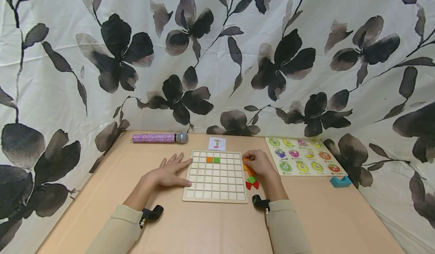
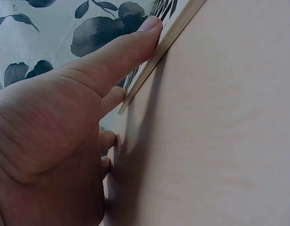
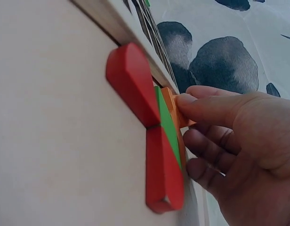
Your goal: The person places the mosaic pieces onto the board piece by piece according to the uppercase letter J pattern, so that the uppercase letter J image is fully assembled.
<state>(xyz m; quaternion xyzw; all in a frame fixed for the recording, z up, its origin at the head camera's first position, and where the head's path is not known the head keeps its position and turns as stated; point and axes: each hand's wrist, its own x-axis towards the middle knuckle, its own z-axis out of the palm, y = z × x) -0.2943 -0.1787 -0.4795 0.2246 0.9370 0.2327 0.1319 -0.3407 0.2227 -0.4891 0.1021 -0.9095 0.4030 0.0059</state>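
A wooden grid board [image 1: 215, 199] with white square cells lies in the middle of the table. Near its top row sit an orange square [image 1: 209, 160] and a green square [image 1: 216, 160], side by side. My left hand [image 1: 166, 173] is spread along the board's left side, thumb and index fingertip on its edge. Beside the right edge, my right hand [image 1: 261, 163] pinches an orange block [image 3: 186, 121] between thumb and fingers, which partly cover it. Just nearer to me lie a green block [image 1: 251, 179] and two red blocks [image 3: 164, 172] with rounded ends.
A small pattern card [image 1: 222, 144] lies behind the board. To the back left is a glittery microphone [image 1: 154, 138]. A fruit picture sheet [image 1: 283, 159] covers the back right, with a blue curved block [image 1: 341, 182] at its near corner. Floral cloth [image 1: 217, 57] hangs behind the table.
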